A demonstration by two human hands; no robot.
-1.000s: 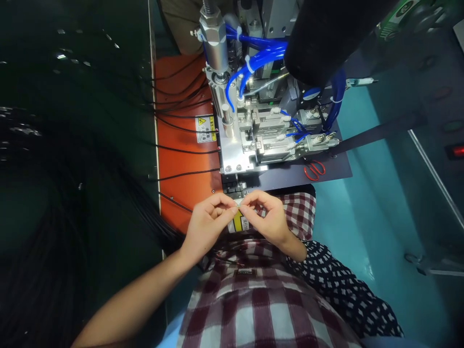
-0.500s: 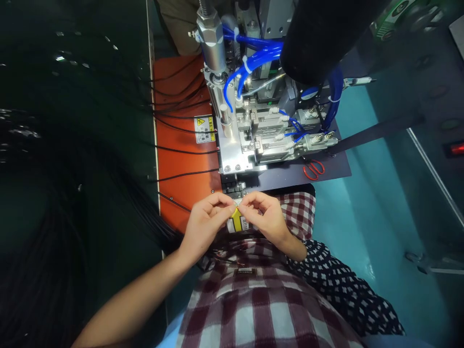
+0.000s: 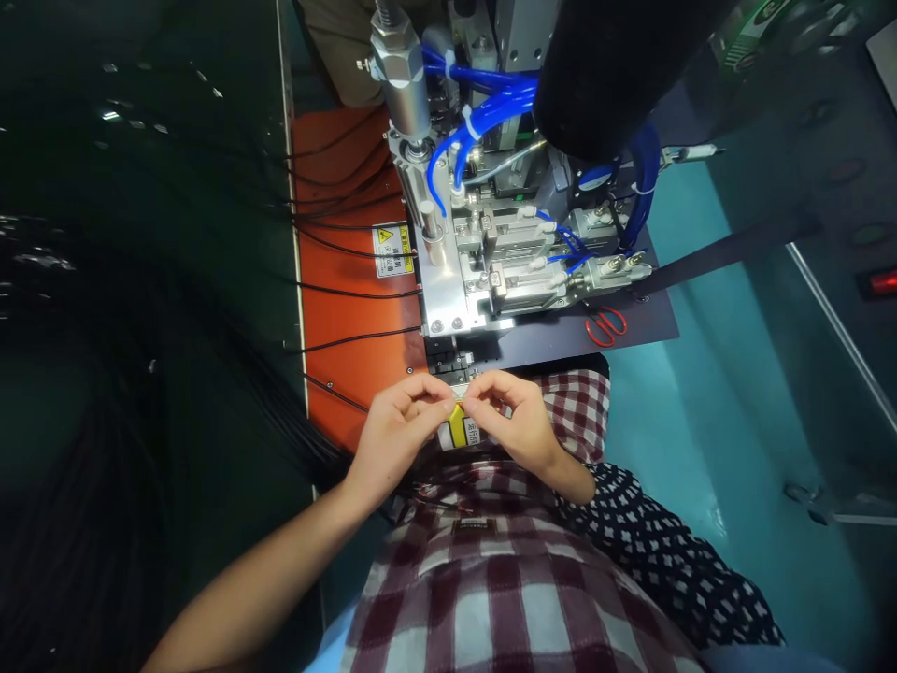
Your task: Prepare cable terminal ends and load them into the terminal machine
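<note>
My left hand (image 3: 406,419) is closed in a pinch at the near end of the machine (image 3: 459,280). Facing it, my right hand (image 3: 510,416) pinches too, its fingertips almost meeting the left ones. Whatever lies between the fingertips is too small to name. Just below them is a yellow and white label (image 3: 458,430) with dark print. Small black and metal parts (image 3: 452,360) of the machine sit just beyond the fingers.
Several black cables (image 3: 357,292) cross an orange plate (image 3: 350,374) on the left. Red-handled scissors (image 3: 606,327) lie on the dark base plate to the right. Blue air tubes (image 3: 505,107) and a large black cylinder (image 3: 617,75) stand over the machine. A warning label (image 3: 393,250) marks the orange plate.
The view has shifted very slightly. Both hands keep their pinch at the same place, and the fingertips have barely moved.
</note>
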